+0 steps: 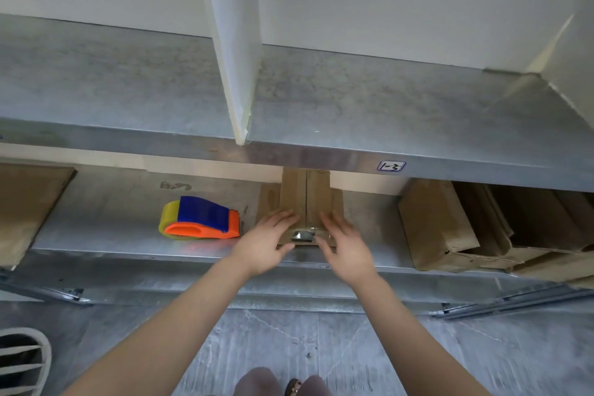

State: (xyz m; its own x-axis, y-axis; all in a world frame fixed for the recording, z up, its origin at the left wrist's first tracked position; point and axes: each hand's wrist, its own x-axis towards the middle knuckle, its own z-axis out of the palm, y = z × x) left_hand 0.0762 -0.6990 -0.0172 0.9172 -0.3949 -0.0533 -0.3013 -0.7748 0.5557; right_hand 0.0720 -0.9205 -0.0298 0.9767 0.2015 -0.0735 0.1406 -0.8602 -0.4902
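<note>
**Cardboard box under two flat hands on the lower shelf**

Brown cardboard box sits on the lower metal shelf, close to its front edge. The far end of the box runs back under the upper shelf. Its two top flaps meet along a centre seam, and a short strip of shiny clear tape crosses that seam at the near end.

The left hand lies on the left flap with its fingers straight and spread, palm down, holding nothing. The right hand mirrors it on the right flap, with its fingers also stretched out flat and not curled round anything. The strip of tape shows between the two hands. Both forearms reach in from below, over the grey floor.

An orange and blue tape dispenser with a yellowish roll lies on its side on the same shelf. It is left of the box, near the left hand but apart from it. Folded cardboard boxes are stacked to the right, well apart from the hands. Another flat cardboard sheet lies at the far left.

On the upper shelf a white divider stands upright. A small handwritten label is stuck to that shelf's front lip, above and to the right of the box.
</note>
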